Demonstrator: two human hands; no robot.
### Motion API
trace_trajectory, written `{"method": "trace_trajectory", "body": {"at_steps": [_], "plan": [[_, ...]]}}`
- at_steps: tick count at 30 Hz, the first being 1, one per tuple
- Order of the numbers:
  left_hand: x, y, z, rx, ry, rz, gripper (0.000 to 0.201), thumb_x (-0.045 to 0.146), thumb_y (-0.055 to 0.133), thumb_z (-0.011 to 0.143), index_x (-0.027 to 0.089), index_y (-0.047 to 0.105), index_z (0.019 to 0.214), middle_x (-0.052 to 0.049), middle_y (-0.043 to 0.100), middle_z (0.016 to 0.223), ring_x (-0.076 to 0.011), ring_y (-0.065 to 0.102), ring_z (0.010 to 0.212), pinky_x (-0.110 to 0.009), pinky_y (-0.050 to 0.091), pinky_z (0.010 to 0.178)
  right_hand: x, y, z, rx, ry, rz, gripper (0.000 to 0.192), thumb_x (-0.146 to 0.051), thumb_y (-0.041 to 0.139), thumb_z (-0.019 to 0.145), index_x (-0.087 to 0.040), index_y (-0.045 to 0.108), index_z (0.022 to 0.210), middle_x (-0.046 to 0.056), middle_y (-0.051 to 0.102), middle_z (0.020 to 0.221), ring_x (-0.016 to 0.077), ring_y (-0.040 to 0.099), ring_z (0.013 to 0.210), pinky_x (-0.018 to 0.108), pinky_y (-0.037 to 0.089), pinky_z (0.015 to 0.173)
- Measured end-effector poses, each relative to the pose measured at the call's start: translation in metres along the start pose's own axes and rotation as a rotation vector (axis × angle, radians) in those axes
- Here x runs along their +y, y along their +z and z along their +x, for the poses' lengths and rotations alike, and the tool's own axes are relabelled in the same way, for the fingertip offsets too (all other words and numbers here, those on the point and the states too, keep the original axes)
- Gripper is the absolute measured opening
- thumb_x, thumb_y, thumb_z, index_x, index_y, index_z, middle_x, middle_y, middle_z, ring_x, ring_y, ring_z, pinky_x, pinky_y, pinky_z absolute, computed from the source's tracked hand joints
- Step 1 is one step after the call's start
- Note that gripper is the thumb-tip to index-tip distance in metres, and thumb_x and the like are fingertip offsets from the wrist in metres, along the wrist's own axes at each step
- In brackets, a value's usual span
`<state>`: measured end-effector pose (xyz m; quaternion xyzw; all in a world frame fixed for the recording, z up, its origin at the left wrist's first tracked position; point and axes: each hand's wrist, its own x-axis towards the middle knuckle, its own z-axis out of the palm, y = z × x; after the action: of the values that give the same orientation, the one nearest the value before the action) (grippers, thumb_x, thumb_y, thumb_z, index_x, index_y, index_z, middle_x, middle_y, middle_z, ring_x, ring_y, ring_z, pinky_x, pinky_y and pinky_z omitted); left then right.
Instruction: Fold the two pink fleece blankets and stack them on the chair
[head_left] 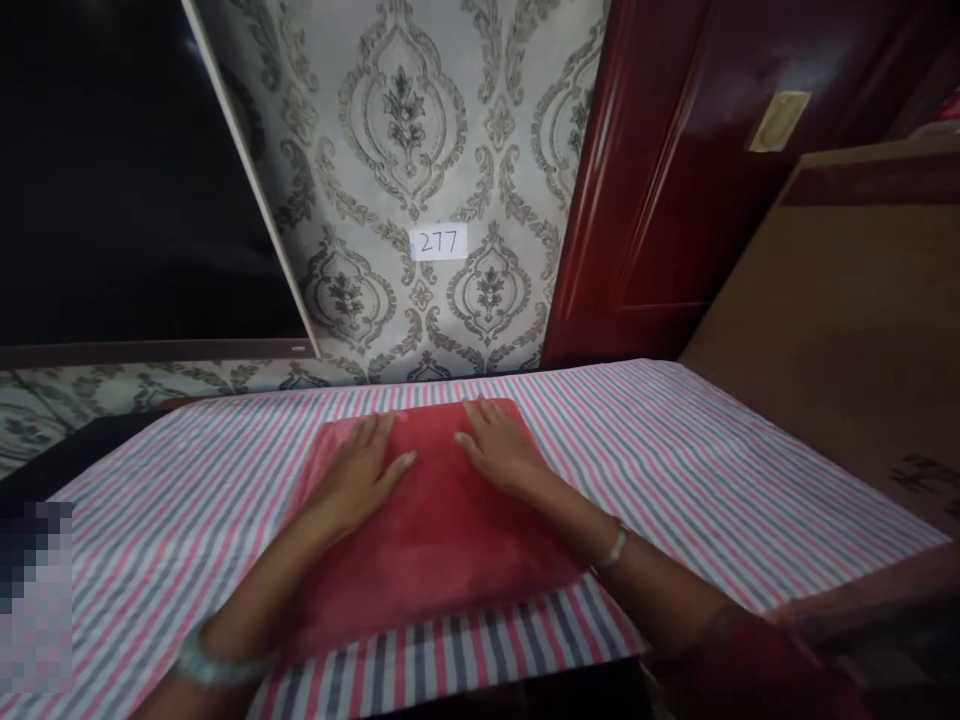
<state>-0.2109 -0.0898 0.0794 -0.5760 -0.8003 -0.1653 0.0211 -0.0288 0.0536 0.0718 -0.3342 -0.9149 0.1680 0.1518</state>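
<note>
A single head-worn view, aimed forward and down.

The scene is seen from above and behind the forearms, close over a table covered in striped cloth, with both hands laid flat on a red cloth near the frame's middle. A patterned wall, a dark screen and a red door are taken in beyond the table's far edge.

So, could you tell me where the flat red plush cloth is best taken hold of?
Probably at its two far corners, from above: the red plush cloth lies flat on the striped sheet, and both hands, left hand and right hand, rest near that far edge.
</note>
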Motion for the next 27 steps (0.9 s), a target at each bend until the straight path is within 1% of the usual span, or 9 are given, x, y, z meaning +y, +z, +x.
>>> {"method": "trace_trajectory", "body": {"at_steps": [2,4,6,9,12,15,19,23,27], "plan": [[0.013,0.009,0.028,-0.125,-0.087,0.121,0.076,0.057,0.037,0.094,0.012,0.031,0.155,-0.021,0.031,0.161,-0.0404,0.023,0.149,-0.059,0.029,0.115,-0.01,0.005,0.025,-0.085,0.073,-0.089,0.064,-0.042,0.038,0.102,-0.008,0.031,0.155,0.021,0.028,0.16,0.0336,0.021,0.15,0.049,0.024,0.118],[0.015,0.023,0.041,-0.182,-0.159,0.22,0.075,0.057,0.038,0.095,0.014,0.03,0.156,-0.021,0.026,0.162,-0.0437,0.021,0.149,-0.064,0.026,0.114,-0.009,0.018,0.038,-0.09,0.114,-0.154,0.064,-0.044,0.038,0.102,-0.009,0.032,0.155,0.021,0.029,0.16,0.0351,0.023,0.149,0.051,0.022,0.118],[0.011,0.042,0.041,-0.171,-0.177,0.292,0.073,0.057,0.037,0.096,0.016,0.032,0.156,-0.022,0.025,0.162,-0.0442,0.019,0.149,-0.065,0.022,0.115,0.0,0.036,0.041,-0.039,0.122,-0.198,0.065,-0.048,0.038,0.102,-0.011,0.034,0.155,0.021,0.029,0.16,0.0357,0.023,0.149,0.052,0.018,0.119],[0.001,0.069,0.03,-0.071,-0.146,0.36,0.071,0.057,0.038,0.097,0.017,0.034,0.155,-0.023,0.024,0.162,-0.0428,0.017,0.15,-0.066,0.017,0.116,0.016,0.063,0.036,0.033,0.103,-0.233,0.066,-0.05,0.037,0.102,-0.011,0.034,0.155,0.019,0.029,0.161,0.0347,0.021,0.15,0.051,0.015,0.12],[-0.006,0.086,0.026,-0.028,-0.128,0.37,0.071,0.056,0.042,0.095,0.016,0.036,0.154,-0.024,0.026,0.161,-0.0428,0.019,0.15,-0.066,0.018,0.116,0.026,0.078,0.032,0.062,0.084,-0.256,0.065,-0.05,0.036,0.101,-0.013,0.035,0.155,0.018,0.03,0.161,0.034,0.023,0.149,0.05,0.015,0.119],[-0.008,0.092,0.028,-0.053,-0.13,0.349,0.072,0.057,0.044,0.094,0.017,0.038,0.154,-0.023,0.029,0.161,-0.0441,0.022,0.149,-0.066,0.019,0.115,0.029,0.083,0.033,0.055,0.076,-0.274,0.065,-0.049,0.036,0.101,-0.013,0.037,0.154,0.019,0.033,0.159,0.0338,0.026,0.148,0.049,0.016,0.119],[-0.006,0.093,0.028,-0.069,-0.15,0.331,0.073,0.058,0.043,0.094,0.017,0.037,0.154,-0.023,0.027,0.161,-0.0445,0.02,0.149,-0.067,0.017,0.115,0.032,0.087,0.035,0.061,0.06,-0.304,0.064,-0.048,0.036,0.1,-0.012,0.039,0.153,0.02,0.036,0.157,0.0343,0.031,0.146,0.05,0.017,0.118],[-0.007,0.092,0.024,-0.057,-0.14,0.276,0.076,0.063,0.037,0.094,0.017,0.036,0.155,-0.023,0.027,0.162,-0.0447,0.018,0.15,-0.068,0.015,0.116,0.035,0.092,0.034,0.104,0.022,-0.329,0.064,-0.047,0.037,0.1,-0.009,0.043,0.151,0.022,0.041,0.154,0.0366,0.035,0.143,0.053,0.021,0.116],[-0.006,0.086,0.022,-0.038,-0.139,0.239,0.076,0.063,0.038,0.094,0.018,0.034,0.156,-0.022,0.027,0.162,-0.0448,0.018,0.15,-0.068,0.015,0.116,0.033,0.092,0.033,0.119,0.009,-0.353,0.063,-0.045,0.039,0.1,-0.008,0.042,0.151,0.023,0.041,0.153,0.0371,0.035,0.143,0.052,0.024,0.115]]}}
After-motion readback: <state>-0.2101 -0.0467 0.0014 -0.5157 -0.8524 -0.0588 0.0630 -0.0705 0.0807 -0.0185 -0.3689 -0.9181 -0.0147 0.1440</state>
